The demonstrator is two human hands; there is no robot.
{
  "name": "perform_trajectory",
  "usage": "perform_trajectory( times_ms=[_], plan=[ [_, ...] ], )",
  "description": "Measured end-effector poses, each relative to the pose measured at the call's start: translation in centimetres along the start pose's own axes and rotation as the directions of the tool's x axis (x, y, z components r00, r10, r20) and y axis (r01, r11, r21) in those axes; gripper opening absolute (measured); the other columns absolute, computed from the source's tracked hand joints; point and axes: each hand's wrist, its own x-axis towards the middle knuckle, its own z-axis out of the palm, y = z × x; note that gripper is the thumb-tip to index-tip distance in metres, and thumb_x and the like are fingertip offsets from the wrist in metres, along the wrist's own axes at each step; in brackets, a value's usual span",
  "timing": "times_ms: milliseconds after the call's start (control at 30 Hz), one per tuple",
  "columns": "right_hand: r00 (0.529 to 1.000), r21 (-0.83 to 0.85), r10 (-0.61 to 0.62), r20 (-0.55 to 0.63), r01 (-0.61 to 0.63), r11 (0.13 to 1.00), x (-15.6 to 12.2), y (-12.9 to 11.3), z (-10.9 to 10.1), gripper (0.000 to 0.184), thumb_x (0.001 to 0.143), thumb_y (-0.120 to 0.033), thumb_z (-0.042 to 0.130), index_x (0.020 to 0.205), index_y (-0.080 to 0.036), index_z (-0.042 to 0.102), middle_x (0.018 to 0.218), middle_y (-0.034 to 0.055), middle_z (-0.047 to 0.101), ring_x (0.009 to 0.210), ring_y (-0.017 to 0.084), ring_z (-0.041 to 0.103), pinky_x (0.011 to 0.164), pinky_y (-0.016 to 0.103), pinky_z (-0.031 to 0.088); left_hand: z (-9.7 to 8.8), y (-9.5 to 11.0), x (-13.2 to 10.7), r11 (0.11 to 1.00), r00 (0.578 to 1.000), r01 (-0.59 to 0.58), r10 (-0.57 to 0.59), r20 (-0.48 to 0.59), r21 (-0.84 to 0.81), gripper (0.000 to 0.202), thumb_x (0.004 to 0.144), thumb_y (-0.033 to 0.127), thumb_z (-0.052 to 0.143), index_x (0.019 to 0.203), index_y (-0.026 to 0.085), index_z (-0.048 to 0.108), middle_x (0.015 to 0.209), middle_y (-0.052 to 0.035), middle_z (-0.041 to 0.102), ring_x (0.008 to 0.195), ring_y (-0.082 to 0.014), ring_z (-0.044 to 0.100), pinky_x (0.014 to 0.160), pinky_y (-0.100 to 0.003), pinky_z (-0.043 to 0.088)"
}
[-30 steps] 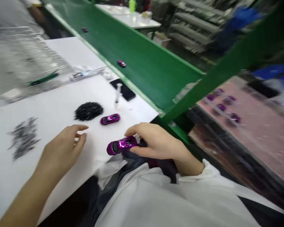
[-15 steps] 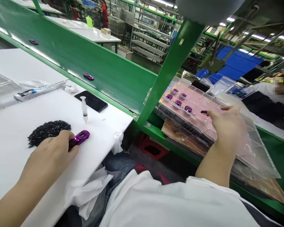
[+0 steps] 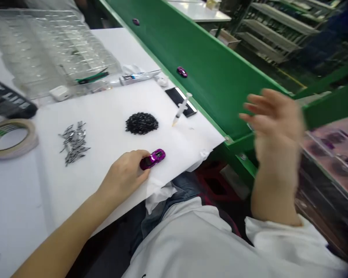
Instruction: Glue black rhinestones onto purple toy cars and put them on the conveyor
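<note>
A white work table [image 3: 43,200] fills the view from 7 to 12 o'clock, and a green conveyor wall [image 3: 208,65] runs along its far edge toward 1 o'clock. A small purple car [image 3: 182,72] sits on the conveyor, with a second [image 3: 136,22] farther off. Stacked clear plastic trays [image 3: 46,46] rise at 11 o'clock. At 3 to 4 o'clock, a pink tray [image 3: 330,154] is too blurred to make out in detail.

At 7 o'clock, the left hand [image 3: 123,177] grasps a glossy purple toy car [image 3: 152,159] by its rear, fingers curled around it, just inside the table's near edge at 6 o'clock. The right hand [image 3: 274,123] is raised at 3 o'clock, blurred by motion, fingers spread and released, holding nothing visible.

A light, steady hold on the body seems best for a car this small — and well clear of the syringe.

On the table lie a black pile of tiny parts [image 3: 142,123], a cluster of grey metal pins [image 3: 74,143], a syringe [image 3: 181,110] resting on a phone [image 3: 172,94], and a roll of tape [image 3: 29,144]. A black strip [image 3: 8,96] at 9 o'clock shows white capitals, apparently "ST LIFE", cut off. A tube's [image 3: 139,78] label is too small to read.
</note>
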Motion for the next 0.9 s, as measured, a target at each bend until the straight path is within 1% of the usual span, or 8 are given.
perform_trajectory(
  times_ms=[100, 200, 300, 400, 467, 533, 633, 900],
  plan=[
    [0.965, 0.256, 0.117, 0.236, -0.178, 0.950, 4.4, 0.3, 8.4, 0.061, 0.070, -0.043, 0.064, 0.124, -0.031, 0.037, 0.133, 0.0038, 0.045, 0.121, 0.020, 0.046, 0.097, 0.039, 0.043, -0.3, 0.1, -0.3, 0.999, 0.999, 0.029, -0.029, -0.040, -0.021, 0.021, 0.079, 0.021, 0.051, 0.100, 0.019, 0.050, 0.089, -0.0020, 0.065, 0.079, -0.0189, 0.061, 0.068, -0.030, 0.048],
    [0.845, 0.242, 0.225, 0.485, -0.377, 0.894, 6.0, 0.2, 12.8, 0.036, 0.075, -0.049, 0.059, 0.097, -0.021, 0.057, 0.102, 0.0059, 0.062, 0.102, 0.021, 0.058, 0.091, 0.043, 0.046, -0.4, -0.1, -0.5, 0.996, 0.996, 0.048, -0.053, -0.078, -0.073, 0.020, 0.080, 0.020, 0.052, 0.100, 0.017, 0.051, 0.090, -0.0015, 0.066, 0.079, -0.0173, 0.062, 0.070, -0.029, 0.049],
    [0.886, 0.350, 0.193, 0.421, -0.355, 0.867, 5.1, -0.9, 13.7, 0.034, 0.079, -0.049, 0.054, 0.064, -0.018, 0.057, 0.083, 0.0050, 0.063, 0.092, 0.020, 0.060, 0.084, 0.042, 0.049, -0.2, -0.5, -0.4, 0.993, 0.990, 0.091, -0.098, -0.100, -0.075, 0.016, 0.082, 0.020, 0.049, 0.097, 0.016, 0.054, 0.083, -0.0024, 0.066, 0.078, -0.0174, 0.062, 0.068, -0.029, 0.049],
    [0.981, 0.638, -0.064, 0.184, -0.070, 0.767, 2.9, -3.4, 14.3, 0.014, 0.082, -0.027, 0.055, 0.070, -0.020, 0.060, 0.068, -0.0001, 0.060, 0.078, 0.015, 0.061, 0.081, 0.036, 0.050, 0.0, -0.8, -0.3, 0.988, 0.986, 0.119, -0.128, -0.105, -0.094, 0.016, 0.083, 0.021, 0.048, 0.096, 0.015, 0.057, 0.079, -0.0033, 0.066, 0.073, -0.0167, 0.062, 0.065, -0.028, 0.049],
    [0.935, 0.754, -0.292, 0.201, 0.042, 0.656, 1.5, -5.3, 15.3, 0.007, 0.081, -0.017, 0.056, 0.082, -0.022, 0.061, 0.057, -0.0046, 0.054, 0.054, 0.010, 0.055, 0.064, 0.028, 0.051, 0.0, -0.9, -0.3, 0.985, 0.985, 0.125, -0.138, -0.108, -0.119, 0.017, 0.083, 0.022, 0.049, 0.096, 0.015, 0.058, 0.079, -0.0034, 0.067, 0.073, -0.0164, 0.062, 0.065, -0.028, 0.049],
    [0.830, 0.815, -0.436, 0.347, -0.037, 0.578, 0.8, -6.7, 16.5, 0.003, 0.081, -0.026, 0.058, 0.081, -0.023, 0.059, 0.050, -0.0067, 0.047, 0.039, 0.008, 0.042, 0.044, 0.024, 0.040, 0.1, -1.0, -0.2, 0.983, 0.983, 0.126, -0.142, -0.119, -0.133, 0.018, 0.082, 0.022, 0.049, 0.096, 0.016, 0.058, 0.078, -0.0028, 0.066, 0.073, -0.0162, 0.061, 0.066, -0.028, 0.048],
    [0.699, 0.783, -0.458, 0.550, -0.241, 0.573, 0.7, -7.1, 17.5, 0.042, 0.081, -0.059, 0.044, 0.062, -0.022, 0.050, 0.045, -0.0055, 0.036, 0.037, 0.008, 0.031, 0.041, 0.025, 0.030, 0.3, -1.0, -0.3, 0.985, 0.981, 0.107, -0.127, -0.144, -0.137, 0.018, 0.082, 0.022, 0.049, 0.096, 0.016, 0.058, 0.077, -0.0017, 0.067, 0.073, -0.0158, 0.061, 0.066, -0.027, 0.048],
    [0.604, 0.803, -0.568, 0.559, -0.225, 0.552, 1.0, -4.8, 17.7, 0.050, 0.087, -0.058, 0.025, 0.057, -0.021, 0.038, 0.043, -0.0046, 0.025, 0.036, 0.009, 0.023, 0.041, 0.026, 0.026, 0.4, -1.1, -0.1, 0.983, 0.979, 0.128, -0.147, -0.142, -0.134, 0.017, 0.082, 0.023, 0.048, 0.094, 0.016, 0.059, 0.077, -0.0018, 0.066, 0.074, -0.0153, 0.061, 0.066, -0.026, 0.047]
  ],
)
